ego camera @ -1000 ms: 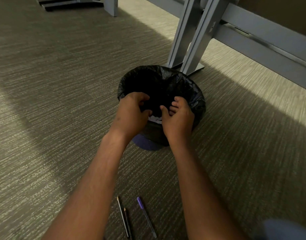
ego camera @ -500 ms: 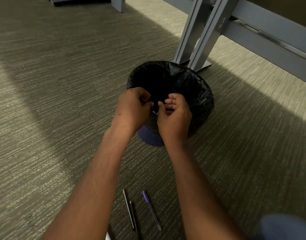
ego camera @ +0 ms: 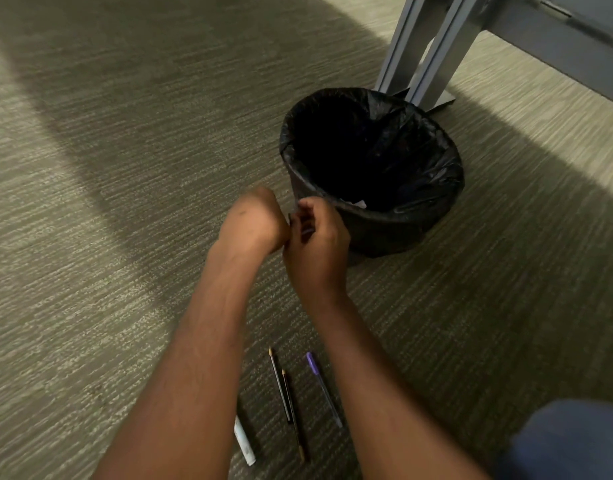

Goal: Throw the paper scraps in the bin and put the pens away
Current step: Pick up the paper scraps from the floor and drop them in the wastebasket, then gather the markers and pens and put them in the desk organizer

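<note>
A round bin (ego camera: 384,230) lined with a black bag stands on the carpet, and a white paper scrap (ego camera: 357,203) lies inside near its front wall. My left hand (ego camera: 253,223) is curled into a fist just left of the bin's near rim. My right hand (ego camera: 315,247) touches it, fingers bent, with nothing clearly in them. On the floor between my forearms lie two thin dark pencils (ego camera: 279,386) (ego camera: 293,414), a purple-capped pen (ego camera: 322,386) and a white marker (ego camera: 244,441).
A grey metal desk leg (ego camera: 426,46) stands right behind the bin, with a grey beam (ego camera: 558,46) running off to the right. Grey-green carpet (ego camera: 125,202) covers the floor. My blue-clad knee (ego camera: 572,441) fills the bottom right corner.
Both hands have pulled back from over the bin's opening toward me, to the left of its near rim. The view has tilted down, bringing the white marker into sight.
</note>
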Available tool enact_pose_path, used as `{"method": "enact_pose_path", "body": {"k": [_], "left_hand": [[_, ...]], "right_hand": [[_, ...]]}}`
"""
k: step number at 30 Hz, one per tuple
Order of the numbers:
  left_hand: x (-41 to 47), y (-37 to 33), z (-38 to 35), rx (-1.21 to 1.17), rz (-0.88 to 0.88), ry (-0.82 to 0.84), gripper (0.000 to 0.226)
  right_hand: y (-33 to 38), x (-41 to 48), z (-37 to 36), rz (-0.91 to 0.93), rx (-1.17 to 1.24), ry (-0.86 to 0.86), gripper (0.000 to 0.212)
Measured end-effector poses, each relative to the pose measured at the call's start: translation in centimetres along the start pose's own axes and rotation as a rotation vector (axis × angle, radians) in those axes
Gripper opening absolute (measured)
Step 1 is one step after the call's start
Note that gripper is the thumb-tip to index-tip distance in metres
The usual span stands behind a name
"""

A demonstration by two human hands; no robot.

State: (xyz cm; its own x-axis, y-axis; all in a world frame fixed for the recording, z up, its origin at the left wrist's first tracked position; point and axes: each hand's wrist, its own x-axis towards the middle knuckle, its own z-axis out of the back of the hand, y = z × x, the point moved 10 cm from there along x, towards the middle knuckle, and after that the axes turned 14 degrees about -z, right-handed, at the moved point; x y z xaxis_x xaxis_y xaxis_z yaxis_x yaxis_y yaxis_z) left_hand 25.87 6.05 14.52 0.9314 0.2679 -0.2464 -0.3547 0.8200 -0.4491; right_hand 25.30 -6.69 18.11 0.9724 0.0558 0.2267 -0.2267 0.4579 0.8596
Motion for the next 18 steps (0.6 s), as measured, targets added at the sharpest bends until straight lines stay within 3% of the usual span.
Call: {"method": "enact_pose_path", "body": {"k": [6, 13, 18], "left_hand": [[-1.0, 2.3, -4.3, 0.102, 0.075, 0.298, 0.027], [-3.0, 3.5, -8.1, 0.032, 0.089, 0.388, 0.023], [-5.2, 5.8, -12.5, -0.083, 0.166, 0.521, 0.022]], "right_hand": [[-2.6, -2.1, -2.6, -0.063, -0.099, 0.100, 0.016], [-7.2, -4.4, -5.4, -0.241, -0.246, 0.262, 0.016], [-11.4, -7.6, -7.2, -0.379, -0.475, 0.417, 0.027]]}}
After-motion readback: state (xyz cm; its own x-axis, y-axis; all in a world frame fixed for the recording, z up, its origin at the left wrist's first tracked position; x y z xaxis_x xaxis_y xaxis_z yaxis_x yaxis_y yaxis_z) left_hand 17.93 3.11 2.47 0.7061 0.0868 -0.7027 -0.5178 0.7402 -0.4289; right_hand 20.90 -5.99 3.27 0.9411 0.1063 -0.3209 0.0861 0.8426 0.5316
